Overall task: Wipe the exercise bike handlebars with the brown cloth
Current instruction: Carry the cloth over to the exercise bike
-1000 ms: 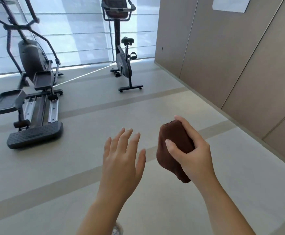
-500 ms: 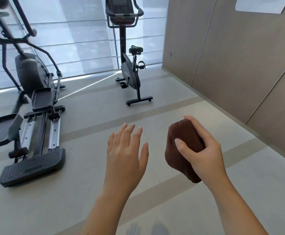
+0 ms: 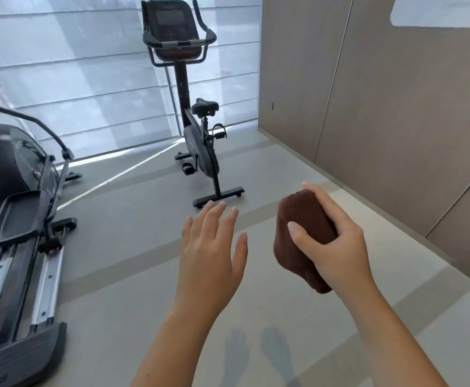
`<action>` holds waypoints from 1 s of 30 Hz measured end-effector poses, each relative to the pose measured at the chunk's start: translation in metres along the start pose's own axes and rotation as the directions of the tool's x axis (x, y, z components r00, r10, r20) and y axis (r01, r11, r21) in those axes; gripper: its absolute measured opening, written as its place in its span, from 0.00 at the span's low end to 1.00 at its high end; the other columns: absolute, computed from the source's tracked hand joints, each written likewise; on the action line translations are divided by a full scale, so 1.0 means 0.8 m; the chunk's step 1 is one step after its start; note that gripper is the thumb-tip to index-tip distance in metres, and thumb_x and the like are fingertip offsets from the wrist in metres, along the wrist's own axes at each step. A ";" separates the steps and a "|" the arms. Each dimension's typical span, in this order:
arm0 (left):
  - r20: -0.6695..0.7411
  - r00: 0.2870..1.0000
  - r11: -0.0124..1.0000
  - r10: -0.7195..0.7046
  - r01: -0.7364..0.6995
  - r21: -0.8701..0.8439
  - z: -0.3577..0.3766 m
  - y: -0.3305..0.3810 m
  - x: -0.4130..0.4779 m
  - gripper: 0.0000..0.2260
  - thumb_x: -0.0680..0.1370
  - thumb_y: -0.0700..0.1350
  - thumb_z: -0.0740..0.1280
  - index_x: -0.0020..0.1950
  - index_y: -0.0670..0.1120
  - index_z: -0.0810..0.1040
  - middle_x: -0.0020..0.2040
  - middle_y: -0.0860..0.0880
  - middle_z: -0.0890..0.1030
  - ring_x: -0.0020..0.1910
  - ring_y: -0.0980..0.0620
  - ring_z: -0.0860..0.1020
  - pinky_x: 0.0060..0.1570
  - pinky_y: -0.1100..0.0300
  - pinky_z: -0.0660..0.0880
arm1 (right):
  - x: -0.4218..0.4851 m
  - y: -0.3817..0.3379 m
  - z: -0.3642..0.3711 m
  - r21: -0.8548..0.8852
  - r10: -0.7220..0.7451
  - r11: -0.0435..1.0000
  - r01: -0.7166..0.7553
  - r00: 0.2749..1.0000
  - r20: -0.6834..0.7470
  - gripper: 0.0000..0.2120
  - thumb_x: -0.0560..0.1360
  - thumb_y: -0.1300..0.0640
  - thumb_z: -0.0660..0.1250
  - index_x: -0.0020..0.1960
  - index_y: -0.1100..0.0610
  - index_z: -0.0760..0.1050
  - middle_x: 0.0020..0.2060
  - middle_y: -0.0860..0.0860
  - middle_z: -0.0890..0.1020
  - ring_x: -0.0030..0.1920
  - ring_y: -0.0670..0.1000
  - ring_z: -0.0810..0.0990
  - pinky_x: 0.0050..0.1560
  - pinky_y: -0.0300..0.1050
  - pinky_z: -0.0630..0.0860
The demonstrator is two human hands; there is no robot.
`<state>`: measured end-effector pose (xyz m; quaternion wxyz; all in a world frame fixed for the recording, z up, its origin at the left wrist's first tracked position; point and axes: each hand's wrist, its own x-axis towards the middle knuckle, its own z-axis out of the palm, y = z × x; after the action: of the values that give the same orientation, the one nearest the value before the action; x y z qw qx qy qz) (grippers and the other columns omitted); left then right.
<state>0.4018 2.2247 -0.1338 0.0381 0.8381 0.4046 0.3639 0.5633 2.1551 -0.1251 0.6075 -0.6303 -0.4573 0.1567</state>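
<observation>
- Now the brown cloth (image 3: 303, 233) sits bunched into a lump in the right hand (image 3: 337, 247), held in the air low in the right half of the view, well apart from the bike
- Its thumb lies across the near face of the cloth and the fingers curl round the far side, so the hand grips it firmly; a loose end hangs below the palm
- Just beside it the left hand (image 3: 208, 252) hovers palm down, fingers straight and slightly spread, holding nothing and touching nothing
- Beyond both hands stands the exercise bike (image 3: 200, 152), upright on the floor (image 3: 116, 275) with its rear stabiliser bar nearest the left fingertips in the view
- At the top of its post the black handlebars (image 3: 210, 33) curve up on either side of the dark console (image 3: 169, 20), with a cross grip below the screen
- The black saddle (image 3: 204, 106) is lower, on the right of the post
- To the left an elliptical trainer (image 3: 13, 169) runs out of frame, with its foot plates and silver rails pointing toward the camera
- Pale window blinds (image 3: 74, 65) fill the back, and brown wall panels (image 3: 396, 107) line the right side
- Faint shadows of the hands (image 3: 236, 356) fall on the grey floor between the forearms
</observation>
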 end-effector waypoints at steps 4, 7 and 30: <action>0.020 0.999 1.000 -0.025 0.025 -0.004 0.051 -0.036 0.072 0.17 0.76 0.48 0.59 0.61 0.41 0.74 0.60 0.42 0.77 0.64 0.41 0.71 0.63 0.40 0.65 | 0.091 0.035 0.029 -0.007 0.011 1.000 -0.011 0.999 0.031 0.27 0.65 0.47 0.69 0.63 0.35 0.68 0.52 0.38 0.78 0.51 0.37 0.76 0.44 0.27 0.74; 0.029 0.999 0.999 -0.035 0.035 -0.013 0.099 -0.069 0.135 0.17 0.74 0.45 0.63 0.61 0.41 0.75 0.60 0.41 0.77 0.64 0.41 0.71 0.63 0.41 0.63 | 0.164 0.071 0.057 -0.023 0.017 1.000 -0.016 0.998 0.055 0.27 0.68 0.51 0.72 0.64 0.37 0.69 0.53 0.39 0.78 0.51 0.37 0.75 0.44 0.26 0.74; 0.070 0.997 0.998 0.012 -0.007 -0.065 0.402 -0.323 0.661 0.16 0.74 0.44 0.64 0.59 0.40 0.76 0.60 0.41 0.77 0.64 0.41 0.72 0.63 0.40 0.65 | 0.753 0.255 0.273 -0.048 0.059 0.997 -0.057 0.998 0.025 0.27 0.65 0.48 0.68 0.64 0.42 0.71 0.55 0.40 0.78 0.53 0.36 0.75 0.45 0.21 0.69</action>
<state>0.6556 2.8455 -0.1557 0.0778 0.8507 0.3869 0.3472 0.7987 2.7847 -0.1411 0.5816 -0.6553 -0.4503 0.1717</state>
